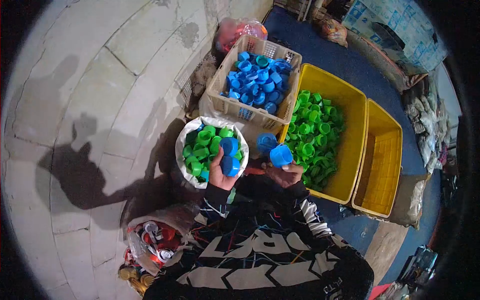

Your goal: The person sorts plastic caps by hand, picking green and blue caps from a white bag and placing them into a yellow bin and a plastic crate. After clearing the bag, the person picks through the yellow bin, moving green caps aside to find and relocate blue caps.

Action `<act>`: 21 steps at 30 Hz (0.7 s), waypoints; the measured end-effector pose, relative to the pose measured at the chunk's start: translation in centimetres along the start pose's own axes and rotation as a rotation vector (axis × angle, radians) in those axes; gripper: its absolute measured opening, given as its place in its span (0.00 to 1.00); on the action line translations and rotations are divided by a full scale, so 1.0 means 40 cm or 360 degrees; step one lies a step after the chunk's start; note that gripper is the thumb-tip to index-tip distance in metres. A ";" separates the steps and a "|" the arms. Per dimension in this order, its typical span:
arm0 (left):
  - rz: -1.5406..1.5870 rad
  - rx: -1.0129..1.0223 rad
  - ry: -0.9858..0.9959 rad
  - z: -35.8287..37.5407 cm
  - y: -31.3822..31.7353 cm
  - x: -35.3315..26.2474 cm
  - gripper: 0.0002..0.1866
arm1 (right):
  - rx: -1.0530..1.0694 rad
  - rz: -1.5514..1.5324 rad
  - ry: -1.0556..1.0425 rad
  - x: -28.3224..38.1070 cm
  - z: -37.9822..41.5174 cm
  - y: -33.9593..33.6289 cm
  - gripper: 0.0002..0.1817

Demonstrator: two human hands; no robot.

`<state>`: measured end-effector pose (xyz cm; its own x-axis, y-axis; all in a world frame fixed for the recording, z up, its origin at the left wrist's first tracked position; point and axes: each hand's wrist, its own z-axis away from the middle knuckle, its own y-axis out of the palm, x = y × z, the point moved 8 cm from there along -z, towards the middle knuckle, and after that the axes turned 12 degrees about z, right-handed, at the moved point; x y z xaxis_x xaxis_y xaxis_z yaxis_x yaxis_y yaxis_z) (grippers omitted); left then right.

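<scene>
My left hand [218, 174] is raised over a white sack [186, 131] of green and blue caps and grips two blue caps [230, 156], one above the other. My right hand [283, 173] is just to the right of it and holds a blue cap [281, 155]; another blue cap [266, 142] sits just above it, at the yellow bin's near corner. Both sleeves are dark with a white pattern.
A beige basket [227, 105] of blue caps stands behind the sack. To the right, a yellow bin [353, 115] holds green caps beside an empty yellow bin [382, 160]. A bag of mixed red and white items [152, 238] lies at lower left on the concrete floor.
</scene>
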<state>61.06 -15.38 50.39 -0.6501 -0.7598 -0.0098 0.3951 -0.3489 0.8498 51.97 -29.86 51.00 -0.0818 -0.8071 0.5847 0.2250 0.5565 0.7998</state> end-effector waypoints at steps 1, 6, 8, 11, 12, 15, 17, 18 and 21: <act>0.0034 0.0017 0.0007 -0.018 0.002 0.009 0.12 | -0.0001 -0.0028 -0.0009 0.004 -0.010 -0.026 0.36; 0.0354 0.0165 -0.0456 -0.133 0.047 0.064 0.15 | -0.0081 0.0048 -0.0071 0.052 -0.095 -0.110 0.41; 0.0350 0.0378 -0.0581 -0.192 0.081 0.078 0.15 | -0.0175 0.0175 -0.0126 0.069 -0.141 -0.164 0.40; 0.0041 0.0353 -0.0370 -0.296 0.147 0.066 0.14 | -0.0209 0.0261 -0.0241 0.141 -0.236 -0.184 0.40; -0.0069 0.0396 -0.0283 -0.326 0.188 0.060 0.14 | -0.0136 0.0222 -0.0281 0.178 -0.272 -0.165 0.40; -0.0052 0.0355 -0.0230 -0.401 0.308 0.064 0.15 | -0.0020 0.0256 -0.0400 0.301 -0.379 -0.077 0.38; 0.0044 0.0454 -0.0278 -0.443 0.336 0.062 0.15 | 0.0009 0.0484 -0.0523 0.356 -0.471 -0.060 0.37; 0.0010 0.0469 -0.0309 -0.451 0.331 0.063 0.15 | 0.0069 0.0591 -0.0603 0.370 -0.526 -0.070 0.36; 0.0078 0.0444 -0.0307 -0.453 0.278 0.053 0.15 | -0.0457 0.1546 -0.0274 0.260 -0.671 -0.295 0.40</act>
<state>75.85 -30.83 50.28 -0.7560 -0.6449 0.1121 0.2537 -0.1308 0.9584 74.51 -50.12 43.99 0.1264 0.0187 0.9918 0.4902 0.8681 -0.0788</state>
